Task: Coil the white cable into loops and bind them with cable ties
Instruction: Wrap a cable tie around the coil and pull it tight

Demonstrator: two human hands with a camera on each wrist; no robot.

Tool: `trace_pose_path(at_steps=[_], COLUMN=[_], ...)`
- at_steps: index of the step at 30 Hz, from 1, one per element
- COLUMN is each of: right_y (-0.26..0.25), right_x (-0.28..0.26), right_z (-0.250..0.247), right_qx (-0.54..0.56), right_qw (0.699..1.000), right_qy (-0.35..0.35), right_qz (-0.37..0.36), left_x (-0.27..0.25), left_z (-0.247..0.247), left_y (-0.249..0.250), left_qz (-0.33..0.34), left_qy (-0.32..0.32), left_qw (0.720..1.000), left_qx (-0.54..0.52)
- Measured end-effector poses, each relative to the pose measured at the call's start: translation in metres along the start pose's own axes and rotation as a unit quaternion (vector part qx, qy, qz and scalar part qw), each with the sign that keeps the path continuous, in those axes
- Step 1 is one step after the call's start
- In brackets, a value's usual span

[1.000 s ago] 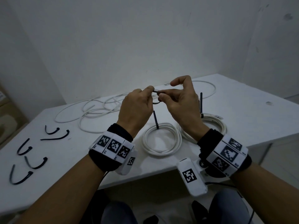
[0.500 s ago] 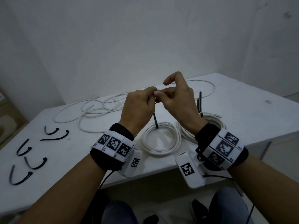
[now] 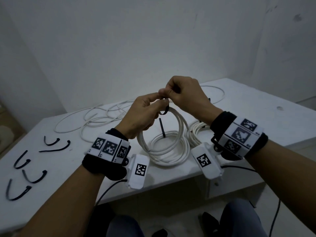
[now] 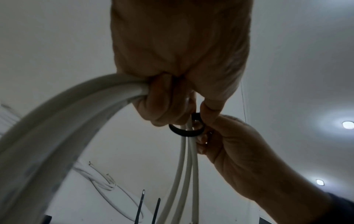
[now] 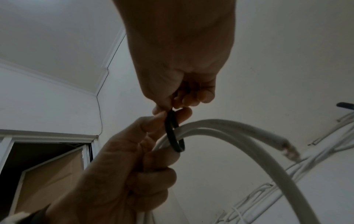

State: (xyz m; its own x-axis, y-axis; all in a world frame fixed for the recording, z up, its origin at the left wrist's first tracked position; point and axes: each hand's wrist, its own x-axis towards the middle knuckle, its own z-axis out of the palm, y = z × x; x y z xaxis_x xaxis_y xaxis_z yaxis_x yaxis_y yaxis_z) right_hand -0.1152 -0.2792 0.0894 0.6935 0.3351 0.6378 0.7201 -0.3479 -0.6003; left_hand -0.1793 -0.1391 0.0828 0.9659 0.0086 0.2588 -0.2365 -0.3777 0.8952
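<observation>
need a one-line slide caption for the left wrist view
Left hand grips the coiled white cable while the right hand pinches the black cable tie looped round it.

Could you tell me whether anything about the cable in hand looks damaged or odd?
Yes: the coil's free end looks frayed, its tip ragged and bare rather than cleanly cut. The black tie still loops loosely round the strands.

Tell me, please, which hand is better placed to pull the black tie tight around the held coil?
The right hand: it already pinches the cable tie at its loop, while the left hand grips the white coil.
</observation>
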Motion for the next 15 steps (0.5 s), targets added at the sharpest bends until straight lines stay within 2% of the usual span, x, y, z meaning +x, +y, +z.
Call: trace_pose_path(at_steps=[6,11,15], right_y=[-0.006,-0.01,-0.017], right_x=[0.009,0.017,0.033], right_z=[-0.006,-0.007,-0.02], right_qx=[-0.03,-0.03,0.0], right_qw=[0.999,0.999,0.998], right_qy=[-0.02,0.015,0.07], right_qz=[-0.002,-0.001,0.006], left_x=[-0.001,0.002,0.001], left_z=[0.006,0.001,0.0], left_y=[0.007,0.01,0.001], left_qz=[-0.032,-0.091,-0.119], left_qy=[0.006,0.007,-0.002], left_qw=[0.999,0.996,0.992], left_qx=[-0.013,-0.025,-0.042])
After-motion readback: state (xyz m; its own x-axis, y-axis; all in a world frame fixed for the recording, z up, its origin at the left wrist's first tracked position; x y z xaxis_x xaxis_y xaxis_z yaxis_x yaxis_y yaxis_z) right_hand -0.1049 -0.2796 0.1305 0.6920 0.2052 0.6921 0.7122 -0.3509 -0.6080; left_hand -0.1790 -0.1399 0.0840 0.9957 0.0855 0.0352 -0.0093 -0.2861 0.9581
